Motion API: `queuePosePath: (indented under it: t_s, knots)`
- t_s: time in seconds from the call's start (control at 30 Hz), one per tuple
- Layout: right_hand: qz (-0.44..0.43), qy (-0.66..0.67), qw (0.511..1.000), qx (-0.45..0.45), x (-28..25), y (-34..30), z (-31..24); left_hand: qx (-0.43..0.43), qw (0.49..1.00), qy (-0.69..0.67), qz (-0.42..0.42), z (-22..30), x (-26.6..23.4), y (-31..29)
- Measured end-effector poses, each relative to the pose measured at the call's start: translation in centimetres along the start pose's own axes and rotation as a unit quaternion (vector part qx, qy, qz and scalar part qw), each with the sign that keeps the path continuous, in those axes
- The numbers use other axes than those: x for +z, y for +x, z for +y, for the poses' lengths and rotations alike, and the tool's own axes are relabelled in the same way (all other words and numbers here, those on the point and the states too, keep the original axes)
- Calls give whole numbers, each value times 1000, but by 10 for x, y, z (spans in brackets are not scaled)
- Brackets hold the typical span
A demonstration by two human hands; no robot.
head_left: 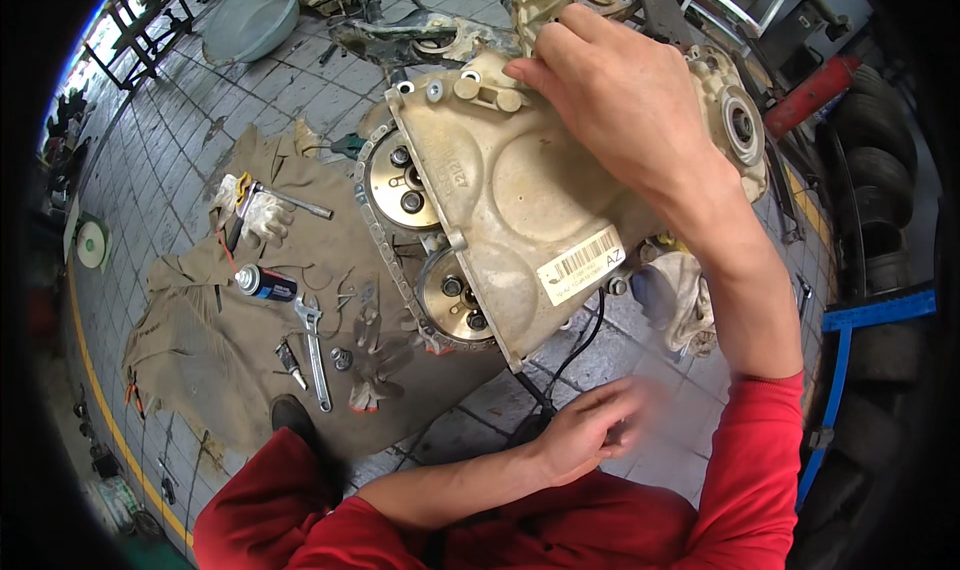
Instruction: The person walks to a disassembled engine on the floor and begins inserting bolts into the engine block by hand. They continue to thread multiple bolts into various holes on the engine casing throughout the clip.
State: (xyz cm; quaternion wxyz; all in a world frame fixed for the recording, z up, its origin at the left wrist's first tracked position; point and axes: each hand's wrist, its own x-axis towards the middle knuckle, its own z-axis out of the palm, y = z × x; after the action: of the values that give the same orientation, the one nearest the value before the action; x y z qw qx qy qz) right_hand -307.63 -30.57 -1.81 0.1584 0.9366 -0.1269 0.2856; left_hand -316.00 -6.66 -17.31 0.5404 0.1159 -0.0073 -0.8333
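A beige engine [530, 200] fills the middle, its large cover bearing a barcode label. Along its left side, a timing chain [372, 220] runs round two round metal sprockets, the upper sprocket [385, 175] and the lower sprocket [440, 305]. My right hand [625, 90] reaches over the engine's far top edge with its fingers curled down. Whatever those fingers grip is hidden behind the hand. Nearer my body, my left hand [590, 435] hovers below the engine with bent fingers. Motion smears its fingertips, and nothing can be made out in them.
Left of the engine, a brown cloth [190, 340] carries an adjustable wrench [315, 350], a spray can [265, 283], work gloves [262, 215] and a ratchet [290, 200]. A grey basin [252, 15] stands at the far left. Tyres [880, 200] and a blue frame [840, 370] line the right.
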Motion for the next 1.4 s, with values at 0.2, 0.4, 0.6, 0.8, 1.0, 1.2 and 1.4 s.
queuePosePath:
  t_s: [0.2,0.4,0.6,0.8,1.0,1.2,1.4]
  knots:
    - [29,92,995,-24,0,-8,6,-83,967,239,-8,15,-1,-19]
    - [10,52,999,-11,7,-4,3,-132,863,488,-15,56,17,-71]
    - [33,192,978,-70,-21,-17,9,-194,784,583,91,106,93,-148]
    - [58,286,952,-93,-51,-35,5,-222,728,644,73,127,104,-151]
    - [-36,112,993,11,-64,-17,-17,-205,835,497,112,136,58,-147]
    - [-134,68,982,112,-62,7,-34,-168,907,351,163,146,25,-131]
    - [-80,94,989,77,-45,8,-26,-159,959,186,144,139,-24,-135]
